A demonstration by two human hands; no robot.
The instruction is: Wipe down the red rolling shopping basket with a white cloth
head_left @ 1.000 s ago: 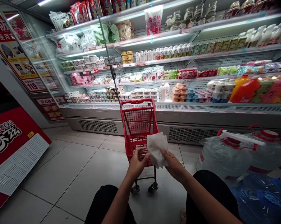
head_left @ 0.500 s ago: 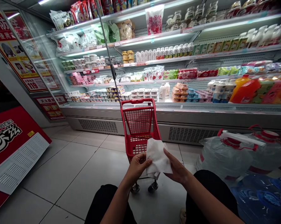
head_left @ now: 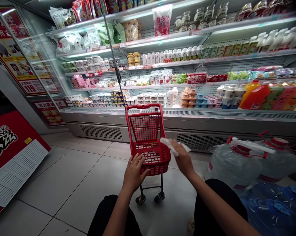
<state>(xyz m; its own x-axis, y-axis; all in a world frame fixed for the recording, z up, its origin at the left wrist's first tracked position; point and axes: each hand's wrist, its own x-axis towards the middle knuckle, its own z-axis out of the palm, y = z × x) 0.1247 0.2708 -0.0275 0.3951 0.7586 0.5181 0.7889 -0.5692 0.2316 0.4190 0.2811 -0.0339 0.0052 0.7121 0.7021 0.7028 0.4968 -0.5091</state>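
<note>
A small red shopping cart [head_left: 148, 127] stands on the floor right in front of me, its basket bare of goods. My left hand [head_left: 135, 170] is at the basket's near left edge, fingers spread and laid toward the rim. My right hand [head_left: 183, 157], slightly blurred, is to the right of the basket and apart from it. It holds a folded white cloth or tissue [head_left: 171, 147], with the fingers lying over it. The cart's black wheels [head_left: 159, 197] show below, between my knees.
An open refrigerated shelf unit [head_left: 148, 123] full of dairy goods and drinks spans the back. Large water jugs [head_left: 236, 164] and blue water bottles [head_left: 273, 206] crowd the right side. A red and white freezer [head_left: 15, 164] stands at left. A thin dark pole [head_left: 113, 52] rises from the cart.
My left hand has let go of the white cloth and opened by the basket's near left side. My right hand has carried the cloth up and rightward, turning palm down.
</note>
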